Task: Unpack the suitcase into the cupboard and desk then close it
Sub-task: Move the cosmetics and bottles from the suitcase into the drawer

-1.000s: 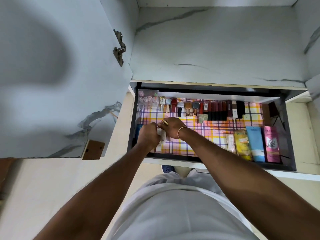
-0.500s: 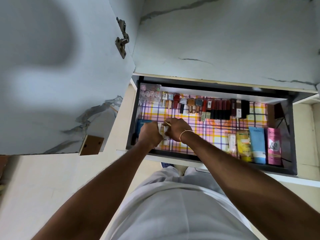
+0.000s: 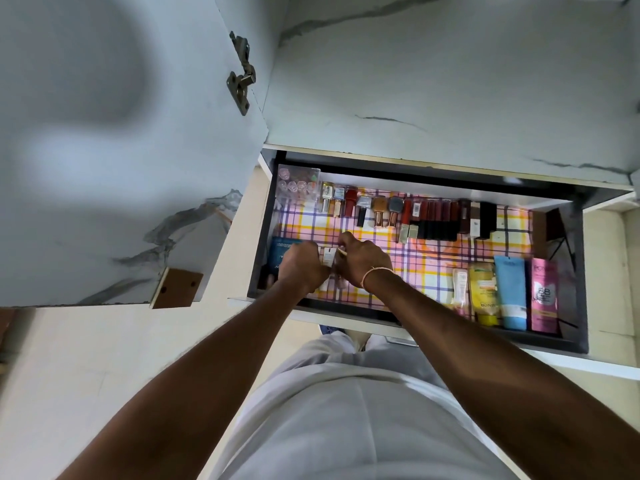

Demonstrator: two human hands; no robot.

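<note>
Risks, judged: open cupboard door (image 3: 114,150) hangs at head height, bump likely on rising; crowded bottle row (image 3: 408,216) could topple if nudged.

Drawer (image 3: 568,271), plaid-lined:
- far left: clear organiser (image 3: 298,185); blue box (image 3: 282,252)
- left hand (image 3: 304,266) curled beside small white tubes (image 3: 327,258), grip unclear
- right hand (image 3: 362,261) pinches thin stick
- right: lotion tubes (image 3: 509,292) lying flat

Suitcase not in view.

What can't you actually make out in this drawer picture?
- Head view: the small items under the left hand and right hand; the fingers cover them.
- Blue box: partly behind the left hand, print unreadable.
- Lipsticks at the back: labels too small.
- Suitcase: out of frame.
- Drawer right end: dark with shadow.
</note>
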